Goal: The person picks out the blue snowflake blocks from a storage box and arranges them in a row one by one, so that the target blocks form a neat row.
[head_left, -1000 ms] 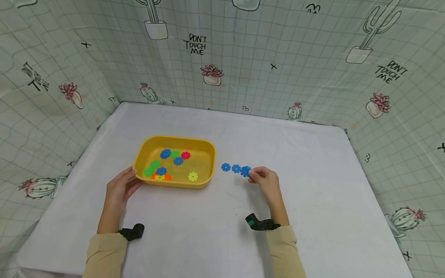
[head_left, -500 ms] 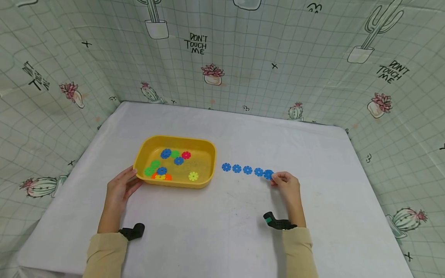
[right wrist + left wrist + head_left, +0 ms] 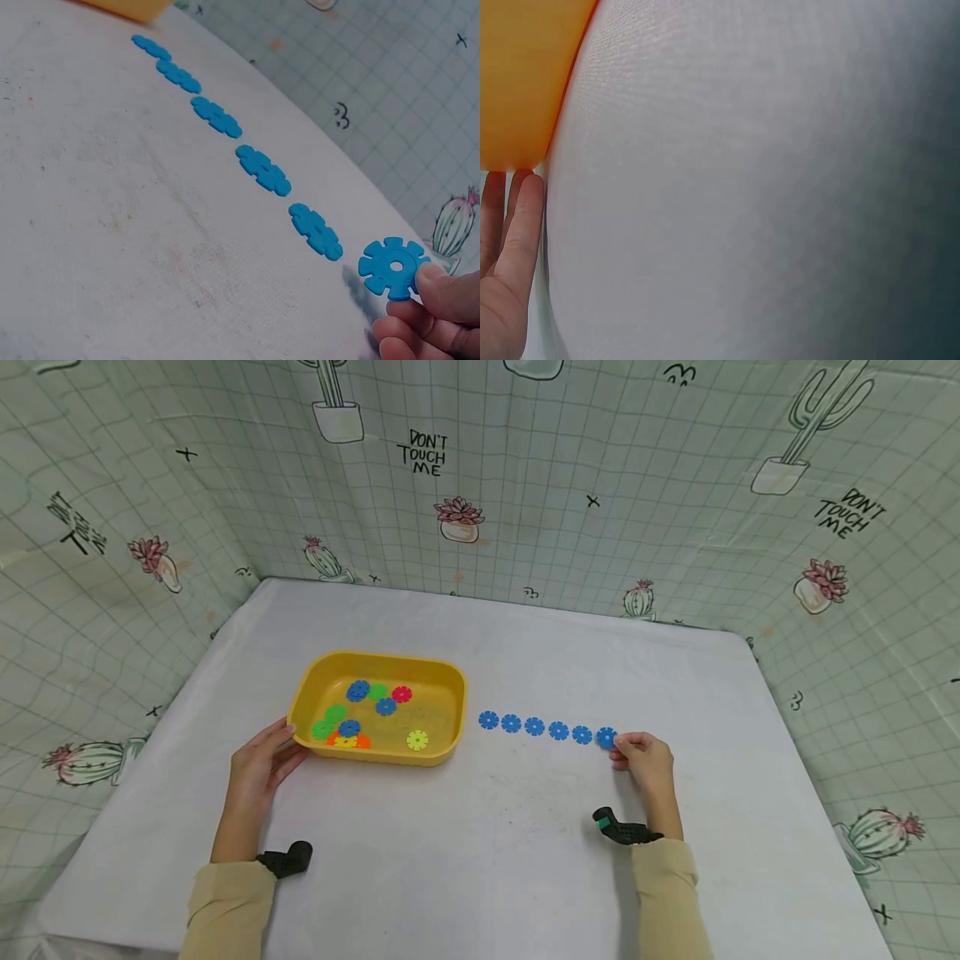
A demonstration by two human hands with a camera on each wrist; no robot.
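My right hand (image 3: 651,770) pinches a blue snowflake-shaped plastic disc (image 3: 607,737) between thumb and fingers. In the right wrist view this notched blue disc (image 3: 394,268) is tilted up, with its shadow on the cloth beside it. Several similar blue discs (image 3: 535,727) lie flat and spaced apart in a row to its left. At the left, my left hand (image 3: 257,770) holds the near-left corner of a yellow tray (image 3: 442,755), one fingertip over the rim. Seen from the left wrist, straight fingers (image 3: 523,225) touch the tray's outer wall (image 3: 525,82).
Inside the tray lie loose discs: blue (image 3: 386,707), green (image 3: 323,730), a red one (image 3: 402,694), yellow (image 3: 417,740) and orange (image 3: 363,742). A white cloth (image 3: 450,860) covers the table. A patterned curtain (image 3: 525,468) rises behind and at both sides.
My right hand has moved rightward along the row, and more blue discs now lie on the cloth behind it. The left hand and tray stay in place.
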